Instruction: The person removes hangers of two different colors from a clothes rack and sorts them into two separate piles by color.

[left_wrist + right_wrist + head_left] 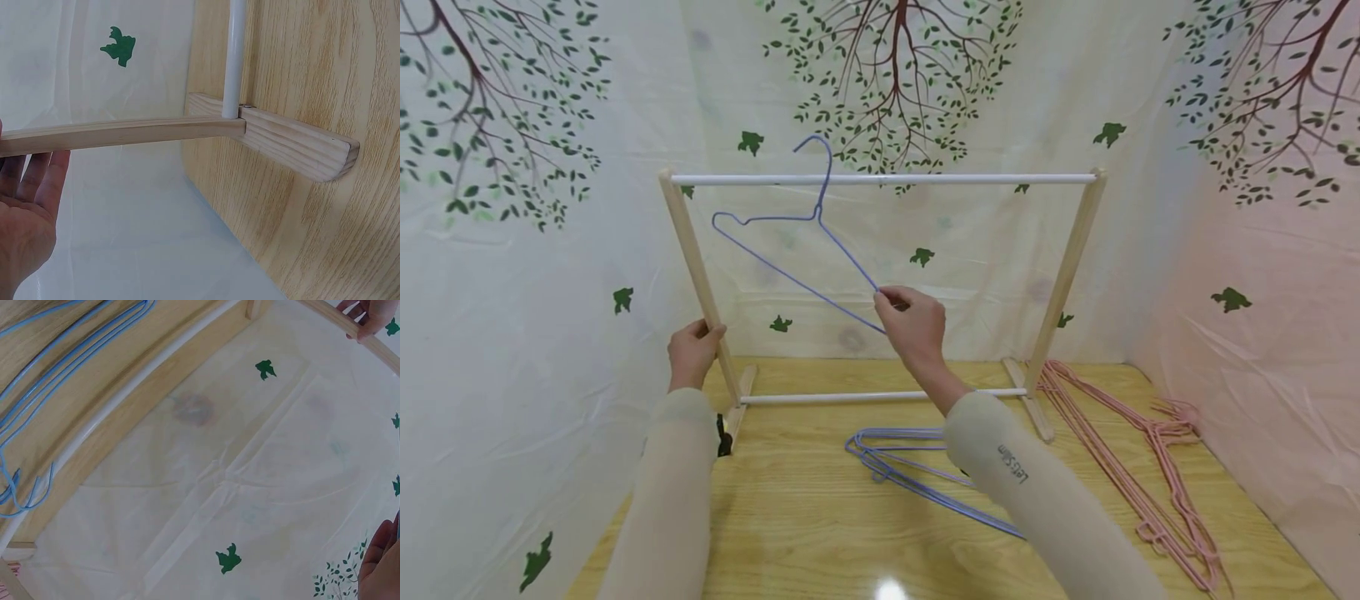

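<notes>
A wooden clothes rack with a white top rod [955, 179] stands on the table. My left hand [691, 354] grips its left wooden post [688, 242] below mid-height; in the left wrist view the fingers reach the post [137, 132] from below. Thumb and fingers of my right hand [917, 325] pinch a blue wire hanger [818, 213] at its right shoulder. The hanger is tilted, and its hook stands higher than the top rod and overlaps it in the head view. My hand hides the hanger's right end. The right wrist view shows only part of the right hand [380, 562].
Several blue hangers [901, 433] lie stacked on the wooden table [805, 500], partly behind my right sleeve. Pink hangers [1165, 433] lie at the right. The rack's lower white rod [850, 398] runs between its feet. A small black object [723, 436] sits by the left foot.
</notes>
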`<action>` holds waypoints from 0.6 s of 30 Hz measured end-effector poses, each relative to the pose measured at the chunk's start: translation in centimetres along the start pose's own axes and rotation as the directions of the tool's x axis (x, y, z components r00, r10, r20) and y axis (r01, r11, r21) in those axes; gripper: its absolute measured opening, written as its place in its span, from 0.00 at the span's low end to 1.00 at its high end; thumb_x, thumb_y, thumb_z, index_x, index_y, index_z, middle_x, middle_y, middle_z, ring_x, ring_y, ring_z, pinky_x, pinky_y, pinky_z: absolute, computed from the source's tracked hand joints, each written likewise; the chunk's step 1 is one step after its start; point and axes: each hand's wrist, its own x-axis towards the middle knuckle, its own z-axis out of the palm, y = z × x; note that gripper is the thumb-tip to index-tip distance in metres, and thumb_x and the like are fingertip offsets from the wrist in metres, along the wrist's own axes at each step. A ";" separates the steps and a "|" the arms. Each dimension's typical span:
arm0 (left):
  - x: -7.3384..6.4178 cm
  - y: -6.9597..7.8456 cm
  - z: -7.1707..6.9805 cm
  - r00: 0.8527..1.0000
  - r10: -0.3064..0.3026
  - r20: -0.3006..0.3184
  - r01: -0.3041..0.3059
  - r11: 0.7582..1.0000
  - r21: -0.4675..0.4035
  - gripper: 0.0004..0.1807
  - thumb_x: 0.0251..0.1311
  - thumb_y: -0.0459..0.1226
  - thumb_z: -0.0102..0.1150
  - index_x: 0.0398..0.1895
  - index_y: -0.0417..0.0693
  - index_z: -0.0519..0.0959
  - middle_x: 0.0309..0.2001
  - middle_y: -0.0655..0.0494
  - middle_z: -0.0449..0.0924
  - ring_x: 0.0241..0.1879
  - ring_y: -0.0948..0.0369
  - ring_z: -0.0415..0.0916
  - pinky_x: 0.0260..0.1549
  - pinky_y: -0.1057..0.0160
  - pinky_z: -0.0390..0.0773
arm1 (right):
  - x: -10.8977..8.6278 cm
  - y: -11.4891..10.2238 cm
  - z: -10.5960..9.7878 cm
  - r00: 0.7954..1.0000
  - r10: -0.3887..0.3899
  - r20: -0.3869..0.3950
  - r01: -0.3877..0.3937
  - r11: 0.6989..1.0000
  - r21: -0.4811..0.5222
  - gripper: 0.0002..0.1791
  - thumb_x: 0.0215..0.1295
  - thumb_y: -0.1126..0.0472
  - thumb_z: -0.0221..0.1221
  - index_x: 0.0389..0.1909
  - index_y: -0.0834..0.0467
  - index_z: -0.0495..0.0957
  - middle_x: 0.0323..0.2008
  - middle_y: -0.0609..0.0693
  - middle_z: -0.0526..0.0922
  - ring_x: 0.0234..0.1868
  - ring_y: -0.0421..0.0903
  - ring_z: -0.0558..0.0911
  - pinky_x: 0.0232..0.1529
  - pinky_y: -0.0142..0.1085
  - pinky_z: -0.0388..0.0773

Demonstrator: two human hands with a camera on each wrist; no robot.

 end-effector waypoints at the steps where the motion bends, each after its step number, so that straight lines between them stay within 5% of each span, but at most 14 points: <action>1: 0.0 0.0 0.0 1.000 -0.001 0.001 0.001 1.000 0.001 0.26 0.73 0.42 0.53 0.70 0.40 0.69 0.63 0.40 0.74 0.58 0.48 0.73 0.51 0.59 0.77 | 0.1 0.0 -0.4 1.000 -0.004 -0.006 0.004 1.000 0.009 0.08 0.62 0.61 0.66 0.37 0.61 0.89 0.30 0.51 0.88 0.28 0.45 0.82 0.30 0.33 0.76; 18: 0.5 0.3 -0.3 0.999 -0.026 0.023 0.026 1.000 0.006 0.26 0.73 0.42 0.52 0.70 0.41 0.69 0.64 0.41 0.73 0.58 0.49 0.73 0.49 0.63 0.77 | 0.4 2.6 -8.9 0.997 0.077 -0.004 -0.076 0.991 0.114 0.11 0.63 0.61 0.67 0.39 0.65 0.88 0.31 0.58 0.87 0.27 0.35 0.83 0.30 0.26 0.78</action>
